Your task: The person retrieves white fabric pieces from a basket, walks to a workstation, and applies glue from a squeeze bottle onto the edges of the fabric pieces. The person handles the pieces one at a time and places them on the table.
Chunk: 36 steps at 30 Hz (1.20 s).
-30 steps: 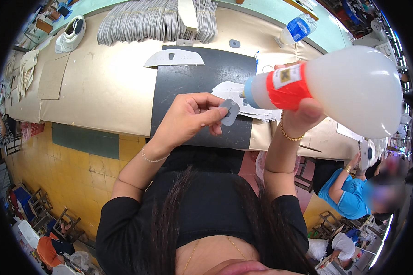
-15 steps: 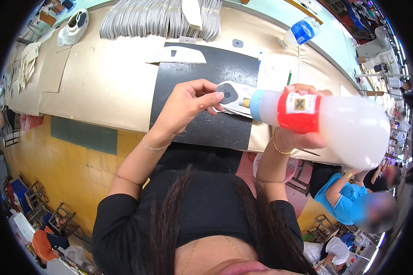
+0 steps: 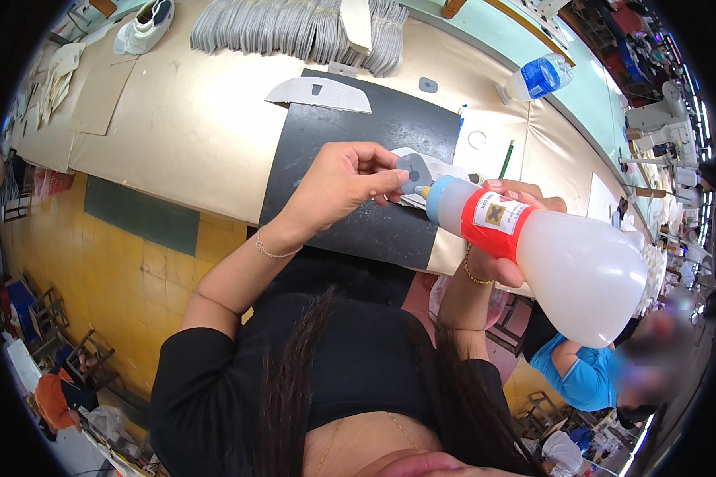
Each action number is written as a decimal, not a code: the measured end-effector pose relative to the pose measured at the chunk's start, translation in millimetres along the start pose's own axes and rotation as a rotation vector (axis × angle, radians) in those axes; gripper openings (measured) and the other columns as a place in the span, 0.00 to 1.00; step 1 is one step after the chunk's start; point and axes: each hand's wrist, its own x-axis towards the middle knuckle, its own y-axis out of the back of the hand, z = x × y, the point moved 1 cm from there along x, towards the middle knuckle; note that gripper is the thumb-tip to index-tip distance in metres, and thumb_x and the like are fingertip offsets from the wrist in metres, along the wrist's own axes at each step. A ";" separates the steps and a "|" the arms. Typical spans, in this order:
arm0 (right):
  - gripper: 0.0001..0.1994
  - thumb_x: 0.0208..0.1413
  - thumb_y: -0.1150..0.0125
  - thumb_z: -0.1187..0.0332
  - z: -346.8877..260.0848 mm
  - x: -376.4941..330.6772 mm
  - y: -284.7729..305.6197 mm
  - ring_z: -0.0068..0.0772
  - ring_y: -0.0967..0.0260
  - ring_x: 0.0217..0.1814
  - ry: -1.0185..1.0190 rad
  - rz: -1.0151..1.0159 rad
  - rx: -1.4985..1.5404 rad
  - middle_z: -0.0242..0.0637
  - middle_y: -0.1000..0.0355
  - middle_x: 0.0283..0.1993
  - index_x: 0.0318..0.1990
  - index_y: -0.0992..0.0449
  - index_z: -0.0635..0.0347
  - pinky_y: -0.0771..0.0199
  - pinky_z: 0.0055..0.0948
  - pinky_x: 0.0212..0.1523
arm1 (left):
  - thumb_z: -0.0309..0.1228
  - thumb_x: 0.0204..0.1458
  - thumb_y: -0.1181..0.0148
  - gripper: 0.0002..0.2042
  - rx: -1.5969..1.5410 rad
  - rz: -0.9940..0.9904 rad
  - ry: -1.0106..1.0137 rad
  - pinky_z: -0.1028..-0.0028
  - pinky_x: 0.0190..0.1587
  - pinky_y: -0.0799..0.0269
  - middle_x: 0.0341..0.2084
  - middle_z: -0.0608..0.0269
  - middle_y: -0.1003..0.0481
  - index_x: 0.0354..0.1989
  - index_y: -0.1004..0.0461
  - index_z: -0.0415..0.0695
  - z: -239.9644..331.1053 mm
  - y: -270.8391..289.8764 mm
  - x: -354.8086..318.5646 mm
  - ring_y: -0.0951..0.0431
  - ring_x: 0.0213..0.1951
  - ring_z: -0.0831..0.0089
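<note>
Bottle (image 3: 581, 274) near the desk (image 3: 175, 135) edge looks weighty but squeezable; I see right fingers (image 3: 537, 195) gripping its red band (image 3: 474, 229), a sound hold. Left fingers (image 3: 383, 184) pinch a thin, probably bendy patch (image 3: 416, 169) beside the nozzle (image 3: 426, 191).

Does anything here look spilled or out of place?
No spill shows near the red-banded bottle or gray patch. Slightly askew: the white curved piece, its left end jutting past the edge of the black mat.

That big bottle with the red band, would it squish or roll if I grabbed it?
The bottle would probably squish a bit, since its cloudy sides look like soft plastic. Laid on its side, it might roll, because its body looks round.
</note>
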 end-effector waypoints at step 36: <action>0.40 0.37 0.31 0.42 29.9 -0.4 25.6 0.43 0.27 0.34 -0.384 0.126 0.583 0.43 0.32 0.38 0.48 0.38 0.66 0.24 0.39 0.36 | 0.27 0.50 0.39 0.10 0.115 -0.037 0.043 0.80 0.29 0.28 0.23 0.61 0.25 0.37 0.26 0.32 -6.8 0.6 41.5 0.26 0.24 0.79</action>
